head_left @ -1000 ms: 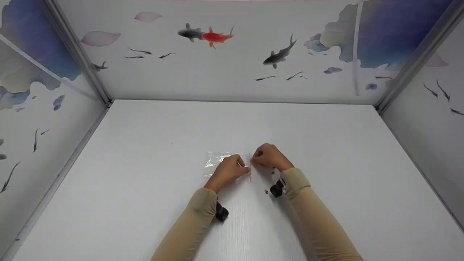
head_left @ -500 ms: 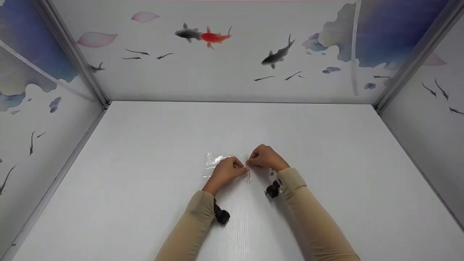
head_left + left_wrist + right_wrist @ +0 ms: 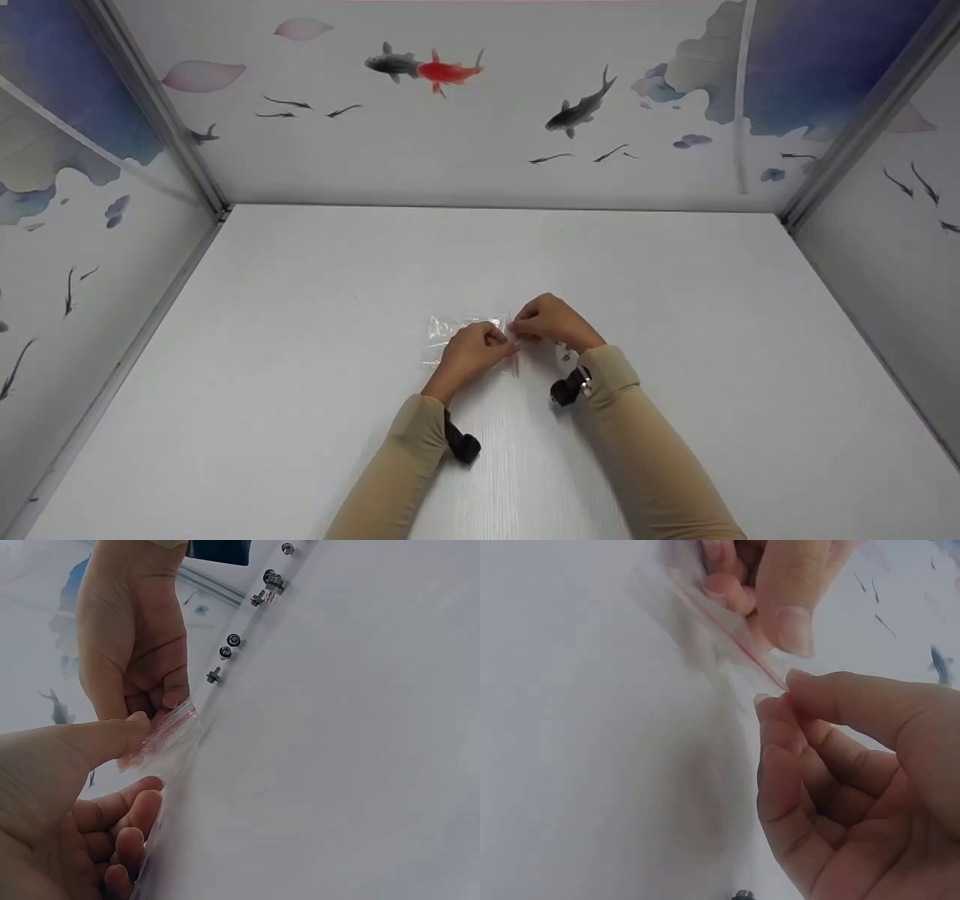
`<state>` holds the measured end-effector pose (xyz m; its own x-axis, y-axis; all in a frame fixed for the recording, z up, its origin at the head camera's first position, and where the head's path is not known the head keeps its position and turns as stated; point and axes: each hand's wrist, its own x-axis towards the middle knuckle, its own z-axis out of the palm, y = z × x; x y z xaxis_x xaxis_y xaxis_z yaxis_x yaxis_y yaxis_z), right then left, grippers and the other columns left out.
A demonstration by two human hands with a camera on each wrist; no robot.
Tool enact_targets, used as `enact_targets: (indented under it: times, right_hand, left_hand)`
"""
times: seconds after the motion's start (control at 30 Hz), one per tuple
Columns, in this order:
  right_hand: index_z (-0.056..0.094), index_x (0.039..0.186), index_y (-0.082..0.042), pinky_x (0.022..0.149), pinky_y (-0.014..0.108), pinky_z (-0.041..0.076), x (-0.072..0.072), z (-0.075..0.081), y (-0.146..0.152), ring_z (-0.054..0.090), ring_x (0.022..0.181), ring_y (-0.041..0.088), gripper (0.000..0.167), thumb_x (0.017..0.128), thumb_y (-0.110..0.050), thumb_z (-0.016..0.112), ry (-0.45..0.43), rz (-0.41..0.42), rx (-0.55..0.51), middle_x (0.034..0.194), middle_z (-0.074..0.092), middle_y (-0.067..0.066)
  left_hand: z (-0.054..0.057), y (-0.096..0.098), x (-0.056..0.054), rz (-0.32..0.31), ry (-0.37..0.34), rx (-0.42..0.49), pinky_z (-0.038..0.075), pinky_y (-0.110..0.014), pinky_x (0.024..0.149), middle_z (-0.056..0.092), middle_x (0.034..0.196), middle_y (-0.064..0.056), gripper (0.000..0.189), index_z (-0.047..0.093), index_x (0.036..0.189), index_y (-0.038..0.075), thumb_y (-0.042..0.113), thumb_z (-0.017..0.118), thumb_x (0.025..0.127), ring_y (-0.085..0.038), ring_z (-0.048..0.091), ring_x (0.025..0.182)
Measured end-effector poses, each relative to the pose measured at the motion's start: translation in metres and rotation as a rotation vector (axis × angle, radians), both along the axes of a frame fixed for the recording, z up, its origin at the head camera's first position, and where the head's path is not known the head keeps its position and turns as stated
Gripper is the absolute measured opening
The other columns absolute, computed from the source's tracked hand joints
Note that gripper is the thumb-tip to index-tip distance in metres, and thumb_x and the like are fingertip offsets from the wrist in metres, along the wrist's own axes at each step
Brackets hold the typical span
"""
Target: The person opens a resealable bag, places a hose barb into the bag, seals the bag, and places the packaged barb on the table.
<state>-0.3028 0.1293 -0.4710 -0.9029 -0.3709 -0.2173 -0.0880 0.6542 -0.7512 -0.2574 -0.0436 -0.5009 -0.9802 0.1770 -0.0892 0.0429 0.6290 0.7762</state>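
A clear zip-lock bag (image 3: pixel 442 335) with a red line along its mouth lies near the middle of the table. My left hand (image 3: pixel 471 349) pinches it close behind the zip strip; in the left wrist view the thumb lies over the plastic and the other fingers curl beneath. With thumb and fingertips, my right hand (image 3: pixel 556 321) pinches the end of the red zip line (image 3: pixel 739 643), seen in the right wrist view. The two hands are close together at the mouth. Whether the bag holds anything cannot be made out.
Several small metal fittings, like screws with collars (image 3: pixel 214 675), are scattered on the white table (image 3: pixel 300 420) beside my right wrist. Printed panels with fish (image 3: pixel 577 111) wall the table at the back and both sides. Black wrist cameras (image 3: pixel 465 448) hang under both sleeves.
My right hand has shifted slightly left onto the bag's mouth, and its fingertips now meet the zip edge close to the left hand's. The left hand has hardly moved.
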Motion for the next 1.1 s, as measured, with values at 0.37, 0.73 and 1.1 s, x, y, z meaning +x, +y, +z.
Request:
enact_targets:
  times: [0.37, 0.73, 1.1]
  right_hand:
    - [0.075, 0.087, -0.004, 0.068, 0.027, 0.05, 0.0002, -0.0012, -0.0011, 0.06, 0.07, 0.012, 0.016, 0.088, -0.019, 0.067, -0.017, 0.017, -0.075, 0.079, 0.07, 0.004]
    - [0.073, 0.091, -0.002, 0.07, 0.025, 0.051, 0.0036, -0.0008, -0.0009, 0.063, 0.073, 0.01, 0.016, 0.089, -0.017, 0.066, -0.057, 0.005, -0.107, 0.084, 0.071, 0.006]
    - [0.074, 0.092, -0.001, 0.066, 0.022, 0.05, 0.0022, -0.0054, -0.0056, 0.061, 0.068, 0.007, 0.018, 0.089, -0.017, 0.066, -0.053, 0.002, -0.083, 0.078, 0.071, 0.003]
  left_hand:
    - [-0.0026, -0.0003, -0.0011, 0.003, 0.048, -0.003, 0.042, -0.026, 0.065, 0.068, 0.086, -0.003, 0.022, 0.07, 0.091, 0.009, 0.03, 0.067, 0.086, -0.01, 0.051, 0.07]
    - [-0.0016, -0.0042, 0.0006, -0.038, 0.04, 0.042, 0.041, -0.027, 0.068, 0.065, 0.084, -0.002, 0.02, 0.068, 0.086, 0.007, 0.027, 0.067, 0.089, -0.011, 0.049, 0.073]
    - [-0.0014, -0.0029, 0.0009, -0.025, 0.045, 0.044, 0.044, -0.03, 0.074, 0.066, 0.088, -0.003, 0.015, 0.067, 0.087, 0.007, 0.022, 0.064, 0.088, -0.012, 0.051, 0.078]
